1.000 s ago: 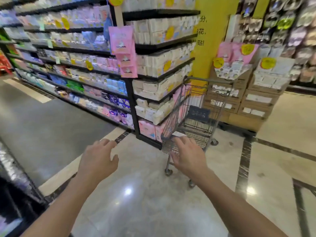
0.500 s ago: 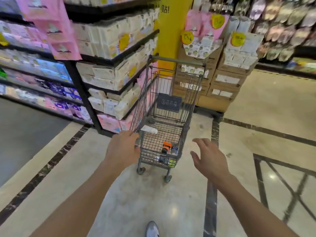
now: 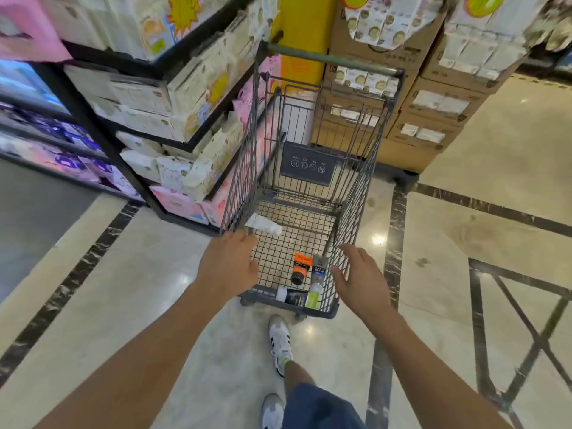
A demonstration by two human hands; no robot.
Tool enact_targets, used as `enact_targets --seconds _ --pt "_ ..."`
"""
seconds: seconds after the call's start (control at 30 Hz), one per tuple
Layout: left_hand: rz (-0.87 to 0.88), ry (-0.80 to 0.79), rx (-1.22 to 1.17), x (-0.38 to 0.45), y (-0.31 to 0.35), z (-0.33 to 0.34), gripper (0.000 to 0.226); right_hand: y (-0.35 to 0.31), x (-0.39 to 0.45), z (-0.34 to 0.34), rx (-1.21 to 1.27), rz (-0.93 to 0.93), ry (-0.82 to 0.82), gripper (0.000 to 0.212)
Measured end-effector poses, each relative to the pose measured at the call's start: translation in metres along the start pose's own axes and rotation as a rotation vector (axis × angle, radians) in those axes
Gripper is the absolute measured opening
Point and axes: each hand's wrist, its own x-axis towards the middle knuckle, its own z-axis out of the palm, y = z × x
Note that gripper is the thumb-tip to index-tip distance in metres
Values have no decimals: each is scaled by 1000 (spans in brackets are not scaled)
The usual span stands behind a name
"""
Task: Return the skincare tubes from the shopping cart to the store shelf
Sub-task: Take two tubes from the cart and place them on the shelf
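Observation:
A grey wire shopping cart (image 3: 368, 156) stands in front of me beside the store shelf (image 3: 173, 140). Several skincare tubes lie in its basket. A white tube (image 3: 264, 226) is at the near-left corner. An orange-and-black tube (image 3: 301, 267) and a grey tube (image 3: 318, 269) lie side by side. A black tube with a white cap (image 3: 292, 296) and a green tube (image 3: 313, 297) rest against the near end. My left hand (image 3: 229, 264) hovers at the near-left corner just below the white tube, fingers loosely bent and holding nothing. My right hand (image 3: 360, 280) is spread open at the near-right side.
Stacked cardboard boxes (image 3: 433, 119) of packaged goods stand behind the cart on the right, and a yellow pillar (image 3: 303, 35) rises behind its green handle (image 3: 334, 60). The shelf end holds white and pink packs. The polished tile floor (image 3: 495, 187) stretches to the right. My feet are just below the cart.
I have stepped closer and the view has tilted down onto the cart. My right hand has come in toward the cart's right side. My left hand stays at the near-left corner.

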Motion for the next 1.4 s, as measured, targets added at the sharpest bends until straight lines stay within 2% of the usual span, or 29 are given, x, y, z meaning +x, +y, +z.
enact_targets --seconds 0.1,0.2,0.4,0.63,0.73,0.83,0.93,1.0,1.1,1.17,1.3,1.4 --pt "-35 -117 -20 42 -2 26 41 3 59 47 136 107 -68 46" --pt "-70 -228 -57 85 -2 57 39 16 108 101 204 273 -212 47" --pt "-84 -406 -125 156 -1 148 38 61 168 195 112 469 -431 67" --pt "-178 -668 -229 195 2 281 37 120 198 279 -60 599 -661 51" --pt "-266 -779 -299 201 9 333 41 128 207 307 -148 670 -660 58" --pt "-390 -817 -446 204 16 371 43 129 210 326 -233 640 -609 63" --pt "-390 -792 -579 204 19 387 24 132 210 335 -248 626 -566 66" --pt "-421 -782 -653 205 17 391 17 134 214 335 -200 667 -514 65" --pt "-529 -768 -768 204 14 396 29 136 220 331 -116 740 -491 74" --pt "-593 -742 -821 205 12 400 41 137 222 330 -58 769 -504 70" --pt "-638 -669 -881 205 3 408 37 138 225 329 8 774 -502 64" --pt "-664 -646 -962 201 -5 408 41 139 223 331 179 779 -453 60"
